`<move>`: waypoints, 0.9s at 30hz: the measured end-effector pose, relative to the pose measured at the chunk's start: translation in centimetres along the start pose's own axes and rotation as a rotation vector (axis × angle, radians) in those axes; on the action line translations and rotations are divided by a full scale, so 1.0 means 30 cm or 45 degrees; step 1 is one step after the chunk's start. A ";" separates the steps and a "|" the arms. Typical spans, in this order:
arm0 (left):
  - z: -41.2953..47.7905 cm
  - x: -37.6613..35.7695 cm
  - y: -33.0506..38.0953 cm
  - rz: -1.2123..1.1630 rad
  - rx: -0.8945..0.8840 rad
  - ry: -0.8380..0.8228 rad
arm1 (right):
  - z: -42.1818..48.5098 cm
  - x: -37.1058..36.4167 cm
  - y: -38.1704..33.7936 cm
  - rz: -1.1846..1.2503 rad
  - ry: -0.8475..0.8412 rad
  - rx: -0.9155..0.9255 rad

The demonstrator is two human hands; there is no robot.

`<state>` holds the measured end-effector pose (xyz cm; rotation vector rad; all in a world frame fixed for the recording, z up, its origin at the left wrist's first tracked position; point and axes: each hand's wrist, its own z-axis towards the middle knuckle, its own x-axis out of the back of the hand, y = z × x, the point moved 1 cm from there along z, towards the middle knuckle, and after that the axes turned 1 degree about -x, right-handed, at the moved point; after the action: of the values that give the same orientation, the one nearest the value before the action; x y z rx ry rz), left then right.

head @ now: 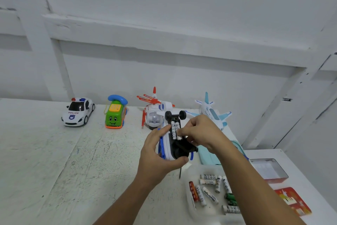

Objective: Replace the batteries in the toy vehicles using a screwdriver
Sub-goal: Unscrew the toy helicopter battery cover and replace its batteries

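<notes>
My left hand (156, 153) grips an upturned white and blue toy vehicle (168, 149) above the table, its black underside and wheels facing me. Its battery bay is uncovered and holds two white batteries (175, 130) side by side. My right hand (198, 133) pinches the right-hand battery with its fingertips. A thin dark screwdriver shaft (180, 172) pokes out on the table just below the toy. Several loose batteries (211, 191) lie in a clear tray near the front right.
Along the wall stand a police car (77, 112), a green phone bus (115, 113), a red and white helicopter (153, 111) and a white and blue plane (211, 113). An open tin (271, 170), its red lid (293, 201) and a teal case (207, 155) lie at the right.
</notes>
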<state>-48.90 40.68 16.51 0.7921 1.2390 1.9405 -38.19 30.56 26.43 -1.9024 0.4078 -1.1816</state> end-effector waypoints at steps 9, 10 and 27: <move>-0.013 0.001 -0.004 -0.144 0.058 -0.002 | -0.008 -0.022 0.004 -0.079 0.040 0.132; -0.013 0.004 -0.009 -0.163 0.074 0.007 | -0.009 -0.028 0.008 -0.097 0.046 0.165; -0.027 0.106 -0.020 -0.245 0.166 0.043 | -0.047 -0.109 0.033 0.445 -0.069 0.427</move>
<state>-51.22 43.02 16.08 0.6793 1.4195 1.7390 -40.90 31.39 24.05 -1.4985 0.4590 -0.9004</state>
